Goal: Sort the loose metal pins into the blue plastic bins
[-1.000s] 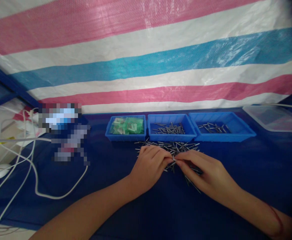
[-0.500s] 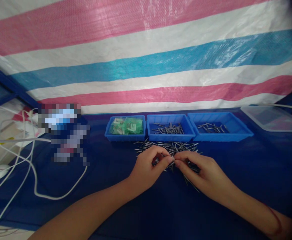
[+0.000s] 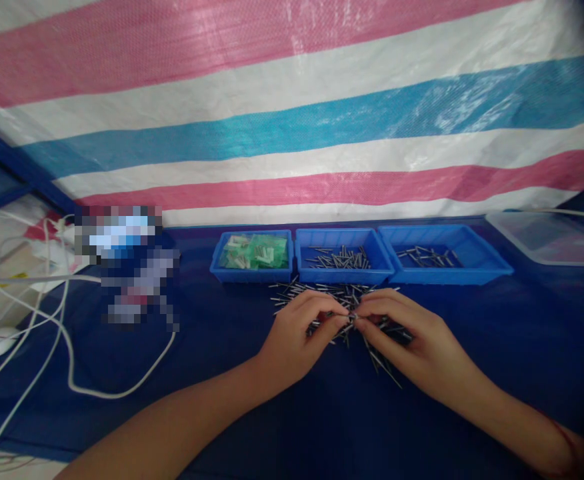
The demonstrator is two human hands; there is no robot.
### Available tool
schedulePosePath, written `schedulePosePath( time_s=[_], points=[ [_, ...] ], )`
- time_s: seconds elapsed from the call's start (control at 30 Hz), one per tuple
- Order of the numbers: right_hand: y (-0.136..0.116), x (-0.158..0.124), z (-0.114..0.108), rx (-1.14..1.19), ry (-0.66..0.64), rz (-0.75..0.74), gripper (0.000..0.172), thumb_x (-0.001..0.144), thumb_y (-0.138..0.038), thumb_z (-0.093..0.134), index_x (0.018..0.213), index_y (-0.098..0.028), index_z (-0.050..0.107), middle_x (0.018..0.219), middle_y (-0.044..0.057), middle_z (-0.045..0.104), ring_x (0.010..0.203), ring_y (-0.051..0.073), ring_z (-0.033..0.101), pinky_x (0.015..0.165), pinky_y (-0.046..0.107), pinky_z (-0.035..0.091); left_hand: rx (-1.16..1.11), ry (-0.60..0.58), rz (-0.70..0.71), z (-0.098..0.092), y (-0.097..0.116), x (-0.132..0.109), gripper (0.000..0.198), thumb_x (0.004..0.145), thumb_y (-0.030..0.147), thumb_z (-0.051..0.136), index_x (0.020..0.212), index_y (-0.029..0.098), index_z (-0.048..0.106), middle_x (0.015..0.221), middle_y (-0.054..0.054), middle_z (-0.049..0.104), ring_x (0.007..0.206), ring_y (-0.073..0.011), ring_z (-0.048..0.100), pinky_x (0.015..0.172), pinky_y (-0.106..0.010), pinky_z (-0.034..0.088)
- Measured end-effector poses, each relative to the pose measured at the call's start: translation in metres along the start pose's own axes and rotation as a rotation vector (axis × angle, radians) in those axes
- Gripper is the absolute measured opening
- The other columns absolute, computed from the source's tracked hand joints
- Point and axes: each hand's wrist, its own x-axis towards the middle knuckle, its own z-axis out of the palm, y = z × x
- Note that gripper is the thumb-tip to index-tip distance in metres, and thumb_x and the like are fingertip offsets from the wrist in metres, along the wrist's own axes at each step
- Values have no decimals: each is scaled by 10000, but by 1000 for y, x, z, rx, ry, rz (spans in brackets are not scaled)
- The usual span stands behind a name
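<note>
My left hand [image 3: 295,337] and my right hand [image 3: 419,337] meet fingertip to fingertip over a loose pile of thin metal rods [image 3: 297,290]. Thumb and forefinger are pinched together on each hand. A small, short metal rod [image 3: 353,316] shows between the two pinches, with its ends hidden by the fingertips. Just behind the pile, the middle blue bin [image 3: 345,274] holds several short rods. The right blue bin [image 3: 477,270] has fewer rods in it.
The left blue bin [image 3: 252,274] contains green-tinted plastic packets [image 3: 265,252]. A clear plastic lid [image 3: 547,237] lies at the far right. White cables [image 3: 69,360] loop across the left of the blue table [image 3: 212,427]. A striped sheet [image 3: 292,147] hangs behind.
My right hand has shifted slightly right, and the fingertips of both hands are a little farther apart. The metal piece between them shows more clearly now.
</note>
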Motion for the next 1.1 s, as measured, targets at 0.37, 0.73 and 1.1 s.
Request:
schedulePosePath(
  time_s=[0.37,0.73,1.1],
  points=[
    [9,13,-32,-252,265,-75,51,865,-273,574,853,-243,614,915,52,619,882,227,606,771,372,475,211,-59,61,0,0,-4,229,891,254,571,1108,185,550,1013,-56,660,937,-179,593,859,-322,432],
    [70,26,-75,-634,392,130,173,863,-344,540,986,-250,617,1008,129,574,1070,374,512,873,536,415,547,-375,374,4,-7,-12,231,887,439,573,1011,271,673,1109,-9,661,1064,-217,510,855,-377,294],
    [26,19,-46,-590,354,-109,137,850,-271,570,929,-194,651,1023,114,605,960,271,580,862,443,447,641,-355,354,4,-3,-9,171,934,338,520,1007,252,648,1065,-10,660,972,-179,534,812,-346,294]
  ],
)
